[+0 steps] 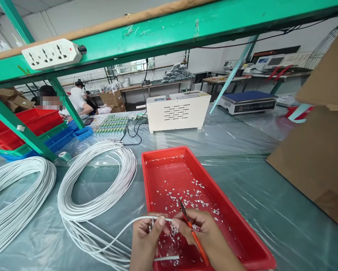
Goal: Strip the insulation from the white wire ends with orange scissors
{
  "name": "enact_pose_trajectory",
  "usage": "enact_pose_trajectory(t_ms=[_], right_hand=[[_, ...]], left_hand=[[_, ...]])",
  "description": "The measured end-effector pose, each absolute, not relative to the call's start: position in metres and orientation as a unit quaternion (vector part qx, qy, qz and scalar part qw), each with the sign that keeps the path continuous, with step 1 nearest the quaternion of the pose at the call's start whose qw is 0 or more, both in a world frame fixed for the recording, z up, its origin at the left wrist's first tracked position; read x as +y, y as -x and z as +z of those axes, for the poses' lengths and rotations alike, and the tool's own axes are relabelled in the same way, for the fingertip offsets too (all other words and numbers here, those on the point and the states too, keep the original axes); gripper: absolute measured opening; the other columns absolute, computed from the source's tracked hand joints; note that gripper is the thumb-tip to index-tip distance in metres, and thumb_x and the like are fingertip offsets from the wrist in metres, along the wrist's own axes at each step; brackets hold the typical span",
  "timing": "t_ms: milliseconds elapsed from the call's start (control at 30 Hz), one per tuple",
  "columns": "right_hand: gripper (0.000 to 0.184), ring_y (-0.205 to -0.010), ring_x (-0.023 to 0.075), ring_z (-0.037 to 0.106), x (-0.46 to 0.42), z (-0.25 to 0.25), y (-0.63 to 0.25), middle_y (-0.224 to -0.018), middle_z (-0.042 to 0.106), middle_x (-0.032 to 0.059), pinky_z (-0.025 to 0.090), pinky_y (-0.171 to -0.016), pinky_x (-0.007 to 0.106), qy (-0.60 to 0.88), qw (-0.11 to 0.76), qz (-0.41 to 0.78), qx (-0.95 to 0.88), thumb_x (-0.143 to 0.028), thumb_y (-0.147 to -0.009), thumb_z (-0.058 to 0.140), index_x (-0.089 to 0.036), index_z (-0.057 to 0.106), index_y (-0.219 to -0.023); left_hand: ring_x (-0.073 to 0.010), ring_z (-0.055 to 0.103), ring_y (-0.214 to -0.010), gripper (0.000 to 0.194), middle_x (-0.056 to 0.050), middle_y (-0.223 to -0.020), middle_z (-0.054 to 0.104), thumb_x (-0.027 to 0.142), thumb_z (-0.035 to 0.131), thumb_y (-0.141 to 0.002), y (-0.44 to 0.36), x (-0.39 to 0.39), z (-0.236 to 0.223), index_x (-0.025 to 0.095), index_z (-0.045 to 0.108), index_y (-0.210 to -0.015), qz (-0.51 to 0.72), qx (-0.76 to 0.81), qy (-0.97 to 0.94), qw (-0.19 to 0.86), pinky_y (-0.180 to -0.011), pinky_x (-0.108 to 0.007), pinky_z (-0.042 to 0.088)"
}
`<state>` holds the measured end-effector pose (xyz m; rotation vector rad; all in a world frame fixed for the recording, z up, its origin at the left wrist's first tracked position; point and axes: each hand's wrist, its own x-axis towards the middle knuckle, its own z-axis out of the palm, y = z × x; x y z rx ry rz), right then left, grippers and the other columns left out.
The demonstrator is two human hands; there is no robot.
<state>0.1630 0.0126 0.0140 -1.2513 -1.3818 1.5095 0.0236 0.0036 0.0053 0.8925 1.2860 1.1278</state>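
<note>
Over the red tray (191, 158), my left hand (147, 237) pinches a white cable (137, 219) between thumb and fingers. My right hand (205, 229) grips the cable's end with thumb and fingertip, close to the left thumb. Tucked in that same right hand is a pair of orange-handled cutters (198, 246), its dark jaws pointing up and away. Another white cable end (169, 258) sticks out below my left hand. Small silvery and white scraps (197, 194) lie scattered over the tray's floor. The held cable runs back to a big white cable coil (98, 210) on the left.
A second cable coil (19, 207) lies at far left. Behind the tray stands a cream metal box (178, 113), with a scale (246, 102) to its right. Cardboard (318, 158) rises at right. A green beam (169, 28) crosses overhead. A person sits beyond the stacked bins (25, 128).
</note>
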Motion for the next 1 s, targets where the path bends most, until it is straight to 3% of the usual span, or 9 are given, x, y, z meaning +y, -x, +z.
enact_pose_trajectory(t_ms=[100, 200, 333, 467, 667, 800, 867, 933, 1000], right_hand=[[0.019, -0.061, 0.0115, 0.046, 0.013, 0.014, -0.166, -0.064, 0.051, 0.0025, 0.036, -0.059, 0.023, 0.508, 0.388, 0.508, -0.578, -0.027, -0.077, 0.051, -0.011, 0.054, -0.068], [0.013, -0.057, 0.0101, 0.048, 0.013, 0.015, -0.168, -0.059, 0.053, -0.0008, 0.036, -0.074, 0.028, 0.481, 0.428, 0.284, -0.711, -0.014, -0.074, 0.049, -0.013, 0.053, -0.063], [0.02, -0.047, 0.0068, 0.043, 0.01, 0.012, -0.168, -0.054, 0.052, -0.0047, 0.03, -0.083, 0.034, 0.368, 0.499, 0.014, -0.785, 0.0, -0.071, 0.041, -0.014, 0.055, -0.075], [0.021, -0.058, 0.0094, 0.05, 0.004, 0.008, -0.167, -0.061, 0.056, 0.0016, 0.03, -0.085, 0.035, 0.33, 0.452, -0.096, -0.823, -0.006, -0.083, 0.037, -0.008, 0.057, -0.086], [0.02, -0.046, 0.0064, 0.041, 0.009, 0.009, -0.165, -0.052, 0.05, -0.0057, 0.032, -0.085, 0.033, 0.379, 0.51, 0.064, -0.769, -0.003, -0.072, 0.046, -0.016, 0.058, -0.079], [0.007, -0.06, 0.0102, 0.052, 0.011, -0.002, -0.166, -0.066, 0.057, 0.0, 0.042, -0.067, 0.025, 0.459, 0.443, 0.418, -0.647, -0.018, -0.073, 0.057, -0.014, 0.06, -0.078], [0.015, -0.063, 0.0125, 0.052, 0.01, -0.007, -0.166, -0.07, 0.058, 0.0036, 0.041, -0.056, 0.022, 0.473, 0.39, 0.576, -0.541, -0.025, -0.074, 0.058, -0.012, 0.06, -0.079], [0.014, -0.064, 0.0129, 0.052, 0.008, -0.007, -0.167, -0.071, 0.057, 0.0042, 0.041, -0.056, 0.022, 0.485, 0.39, 0.572, -0.534, -0.025, -0.074, 0.056, -0.011, 0.058, -0.077], [0.003, -0.063, 0.0114, 0.051, 0.007, -0.001, -0.168, -0.065, 0.055, 0.001, 0.041, -0.065, 0.025, 0.491, 0.427, 0.416, -0.636, -0.016, -0.072, 0.054, -0.013, 0.056, -0.072]], left_hand=[[-0.0006, 0.022, -0.033, 0.043, 0.0, -0.047, 0.043, 0.047, 0.056, -0.074, -0.02, 0.007, 0.007, 0.006, 0.052, -0.059, 0.434, 0.532, -0.419, 0.595, -0.036, -0.018, 0.011], [-0.0011, 0.023, -0.035, 0.046, 0.001, -0.045, 0.04, 0.048, 0.054, -0.075, -0.015, 0.011, 0.008, 0.006, 0.052, -0.057, 0.397, 0.52, -0.436, 0.618, -0.036, -0.018, 0.014], [-0.001, 0.024, -0.033, 0.046, 0.0, -0.045, 0.043, 0.049, 0.061, -0.068, -0.013, 0.014, 0.01, 0.005, 0.053, -0.055, 0.391, 0.517, -0.402, 0.646, -0.035, -0.018, 0.013], [-0.0003, 0.024, -0.032, 0.042, 0.0, -0.044, 0.044, 0.044, 0.066, -0.065, -0.011, 0.015, 0.011, 0.005, 0.054, -0.055, 0.402, 0.517, -0.365, 0.662, -0.034, -0.018, 0.012], [0.0006, 0.022, -0.035, 0.033, -0.001, -0.05, 0.047, 0.037, 0.059, -0.075, -0.009, 0.012, 0.013, 0.004, 0.06, -0.071, 0.419, 0.471, -0.383, 0.675, -0.035, -0.017, 0.011], [0.0023, 0.025, -0.036, 0.03, -0.005, -0.066, 0.057, 0.035, 0.06, -0.075, -0.011, 0.011, 0.016, 0.006, 0.061, -0.083, 0.429, 0.47, -0.381, 0.671, -0.036, -0.017, 0.01], [0.0027, 0.024, -0.035, 0.031, -0.005, -0.066, 0.057, 0.036, 0.061, -0.074, -0.011, 0.012, 0.015, 0.006, 0.062, -0.08, 0.428, 0.477, -0.376, 0.669, -0.036, -0.017, 0.009], [0.002, 0.023, -0.034, 0.035, -0.004, -0.058, 0.054, 0.039, 0.06, -0.074, -0.012, 0.012, 0.012, 0.004, 0.061, -0.07, 0.414, 0.485, -0.381, 0.669, -0.036, -0.018, 0.009], [-0.0002, 0.028, -0.036, 0.037, -0.003, -0.052, 0.05, 0.04, 0.061, -0.073, -0.012, 0.013, 0.008, 0.004, 0.059, -0.063, 0.401, 0.495, -0.385, 0.668, -0.037, -0.017, 0.014]])
